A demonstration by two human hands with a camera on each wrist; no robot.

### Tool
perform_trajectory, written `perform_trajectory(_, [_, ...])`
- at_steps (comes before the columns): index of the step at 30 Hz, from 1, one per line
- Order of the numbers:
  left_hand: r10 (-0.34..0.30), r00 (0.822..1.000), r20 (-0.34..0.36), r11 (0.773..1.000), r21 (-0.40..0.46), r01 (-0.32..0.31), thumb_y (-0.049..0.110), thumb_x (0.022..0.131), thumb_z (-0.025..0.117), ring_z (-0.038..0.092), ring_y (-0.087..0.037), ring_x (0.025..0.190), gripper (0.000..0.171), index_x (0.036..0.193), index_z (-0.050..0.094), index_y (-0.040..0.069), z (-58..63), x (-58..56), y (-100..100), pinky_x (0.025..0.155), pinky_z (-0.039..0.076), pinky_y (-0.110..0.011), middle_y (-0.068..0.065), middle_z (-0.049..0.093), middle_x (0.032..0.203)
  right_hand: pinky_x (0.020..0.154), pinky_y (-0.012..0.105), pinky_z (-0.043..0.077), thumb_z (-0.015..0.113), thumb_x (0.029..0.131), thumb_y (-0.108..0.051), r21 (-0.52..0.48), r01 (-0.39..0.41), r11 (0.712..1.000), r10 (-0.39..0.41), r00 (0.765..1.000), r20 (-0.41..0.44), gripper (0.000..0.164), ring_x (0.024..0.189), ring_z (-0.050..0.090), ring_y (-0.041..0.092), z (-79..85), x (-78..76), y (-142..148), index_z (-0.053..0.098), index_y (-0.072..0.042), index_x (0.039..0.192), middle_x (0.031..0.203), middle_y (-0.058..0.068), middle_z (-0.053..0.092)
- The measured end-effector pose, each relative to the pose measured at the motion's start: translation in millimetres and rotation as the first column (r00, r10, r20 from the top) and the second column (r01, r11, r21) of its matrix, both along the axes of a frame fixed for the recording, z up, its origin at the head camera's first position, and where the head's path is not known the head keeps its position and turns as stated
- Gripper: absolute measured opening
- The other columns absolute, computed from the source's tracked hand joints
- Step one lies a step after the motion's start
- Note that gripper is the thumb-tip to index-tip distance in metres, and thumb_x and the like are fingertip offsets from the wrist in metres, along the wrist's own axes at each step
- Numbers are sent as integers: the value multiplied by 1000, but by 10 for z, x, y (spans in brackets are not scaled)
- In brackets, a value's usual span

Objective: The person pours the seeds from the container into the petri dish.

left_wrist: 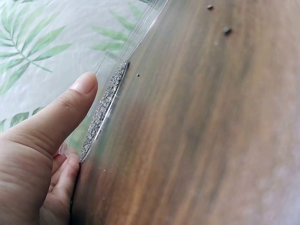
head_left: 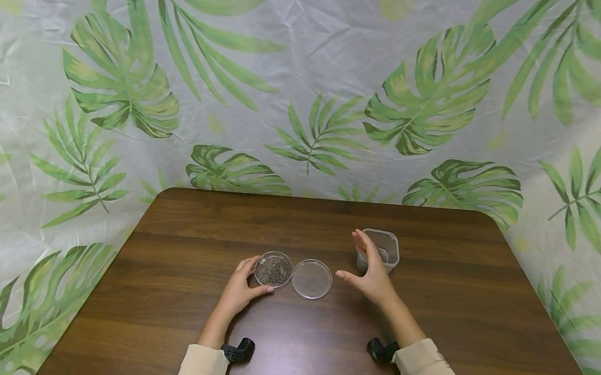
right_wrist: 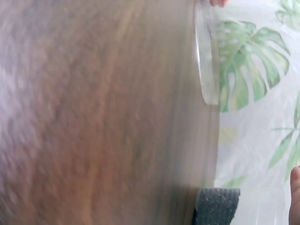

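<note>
A clear round petri dish [head_left: 274, 269] holding a layer of dark grey granules sits on the table. My left hand [head_left: 239, 288] holds it by the rim, thumb at the near side and fingers at the left. Touching or almost touching its right side lies a clear round lid [head_left: 312, 279]. My right hand [head_left: 374, 277] hovers with thumb and fingers spread, nothing between them. Partly behind that hand stands a clear plastic tub [head_left: 392, 247]. In the right wrist view, dark granules [right_wrist: 216, 206] show inside the tub, and only bits of skin appear at the edges.
All of this stands on a brown wooden table [head_left: 177, 232] with rounded far corners. A few loose grains [left_wrist: 228, 31] lie on its surface in the left wrist view. A leaf-patterned curtain [head_left: 326, 54] hangs behind the far edge.
</note>
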State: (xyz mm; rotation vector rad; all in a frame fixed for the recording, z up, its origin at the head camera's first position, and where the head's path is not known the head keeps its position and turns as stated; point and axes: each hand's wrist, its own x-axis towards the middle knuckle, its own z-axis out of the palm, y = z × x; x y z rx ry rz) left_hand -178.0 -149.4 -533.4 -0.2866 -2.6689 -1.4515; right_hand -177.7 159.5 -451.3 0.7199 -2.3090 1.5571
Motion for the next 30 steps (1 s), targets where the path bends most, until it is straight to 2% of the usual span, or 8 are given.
perform_trajectory(2, [-2,1000,2,1000,2,2,29,62,81,50,-30,110,85,132,42,3,4,2,1,95,37,-40,-14,41,128,100,43,27,79,65,-3,16,-3,1000,3,1000,18,93,123,32,36,-61,-12,-10,21,5,138,135,25,32])
perform_trajectory(6, [-4,1000,3,1000,3,4,29,62,81,50,-30,111,84,132,42,3,10,5,5,95,37,-40,-14,41,128,101,42,27,80,66,-7,44,-14,999,11,998,64,93,123,33,36,-82,12,-53,22,4,138,136,22,32])
perform_trajectory(9, [-4,1000,-1,1000,4,4,28,62,81,50,-30,110,84,132,42,3,9,6,5,95,38,-39,-14,41,128,99,46,28,80,65,-4,50,-28,998,25,998,61,92,121,33,39,-59,39,-95,23,8,136,134,25,33])
perform_trajectory(17, [2,1000,5,1000,-3,-2,27,62,82,50,-31,109,84,132,42,3,19,7,7,94,39,-39,-14,42,128,97,47,31,81,64,-7,91,-51,995,44,996,71,91,120,35,41,-150,45,-157,25,8,135,132,25,36])
perform_trajectory(24, [-1,1000,-6,1000,-1,1,27,62,82,50,-32,109,84,132,42,2,28,9,10,94,39,-39,-15,42,127,99,45,31,82,65,-21,172,-47,984,29,994,103,96,124,33,31,-486,-74,-145,24,-2,139,136,20,34])
perform_trajectory(30, [-2,1000,-11,1000,-6,2,27,62,82,51,-32,109,84,131,43,1,12,1,5,94,39,-39,-15,43,126,100,40,31,80,65,-35,205,-74,976,44,988,148,99,127,30,24,-620,-83,-164,23,-7,141,139,14,31])
